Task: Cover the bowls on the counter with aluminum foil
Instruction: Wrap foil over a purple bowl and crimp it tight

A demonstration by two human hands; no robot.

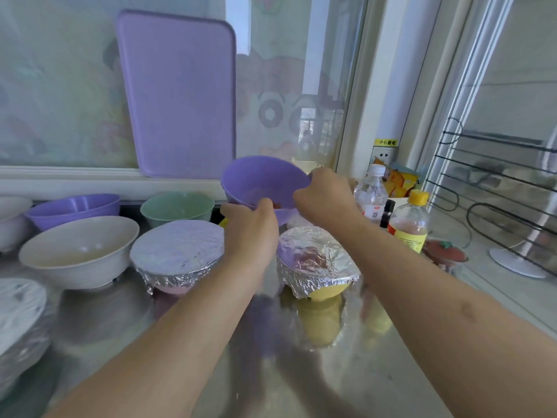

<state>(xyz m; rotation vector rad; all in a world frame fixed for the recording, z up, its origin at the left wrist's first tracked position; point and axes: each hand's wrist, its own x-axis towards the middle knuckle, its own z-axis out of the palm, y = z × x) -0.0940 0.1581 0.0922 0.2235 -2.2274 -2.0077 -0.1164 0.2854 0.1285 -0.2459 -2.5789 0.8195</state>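
The purple bowl (262,184), held tilted above the far worktop (331,372) by the left hand (251,229) and right hand (324,196), each grip curled on its rim, looks light, stiff and smooth, best held at opposite rim edges.

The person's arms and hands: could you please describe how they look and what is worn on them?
Both forearms are bare, with no sleeves in view. The left hand and right hand carry no gloves, and no rings, watch or bracelets are visible. A small oval mark shows on the right forearm.
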